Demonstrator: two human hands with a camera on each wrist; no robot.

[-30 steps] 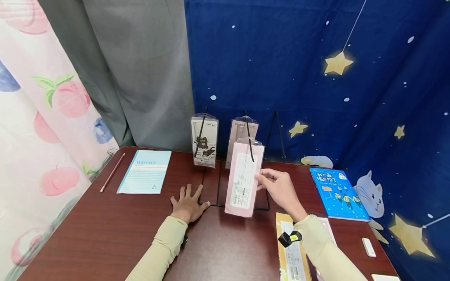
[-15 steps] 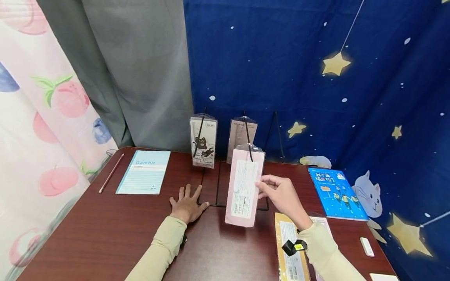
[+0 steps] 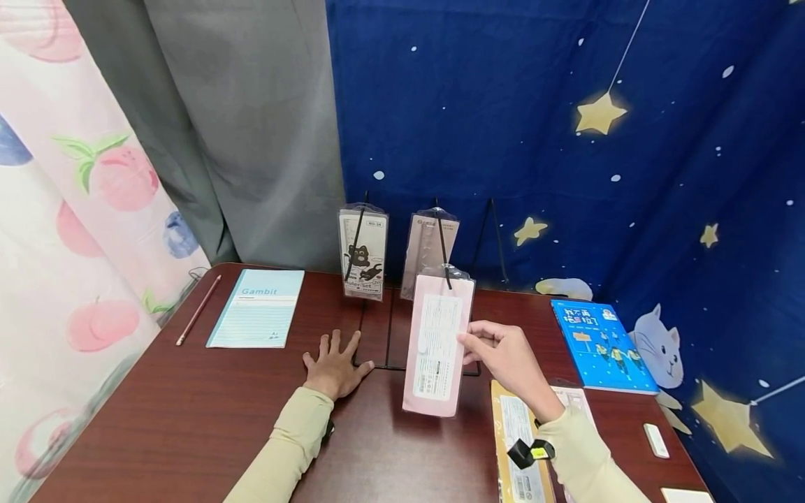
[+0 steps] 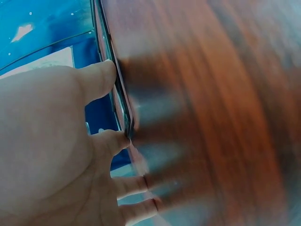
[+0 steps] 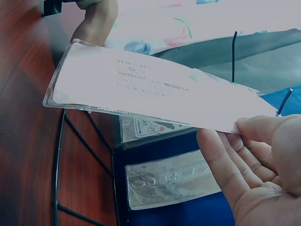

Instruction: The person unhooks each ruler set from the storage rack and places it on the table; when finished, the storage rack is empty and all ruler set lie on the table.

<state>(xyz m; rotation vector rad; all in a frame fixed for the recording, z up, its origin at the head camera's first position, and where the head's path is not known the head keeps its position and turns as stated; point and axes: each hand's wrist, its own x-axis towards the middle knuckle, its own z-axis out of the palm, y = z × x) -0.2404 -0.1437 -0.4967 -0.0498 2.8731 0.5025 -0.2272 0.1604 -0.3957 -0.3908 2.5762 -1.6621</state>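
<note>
My right hand [image 3: 506, 360] pinches the right edge of a pink flat package in a clear sleeve [image 3: 438, 346] between thumb and fingers. A white printed label covers the package's face, and its top hanger tab is at the front tip of the rack's middle arm [image 3: 442, 237]. In the right wrist view, thumb and forefinger [image 5: 258, 155] hold the package [image 5: 141, 89] by its edge. My left hand [image 3: 336, 367] lies spread on the table beside the black wire rack's base [image 3: 389, 328]. In the left wrist view, the thumb and forefinger touch a dark rod [image 4: 120, 89].
A ruler set pack [image 3: 365, 255] hangs on the left arm, another pack [image 3: 430, 248] behind on the middle one. The right arm [image 3: 499, 241] stands bare. Around lie a pencil [image 3: 198, 311], notebook [image 3: 256, 311], blue book [image 3: 604, 346], yellow package [image 3: 518, 447] and white eraser-like block [image 3: 656, 441].
My right hand has drawn the pink package down and toward me, so its tab sits nearer the middle arm's tip. The left hand has stayed in place.
</note>
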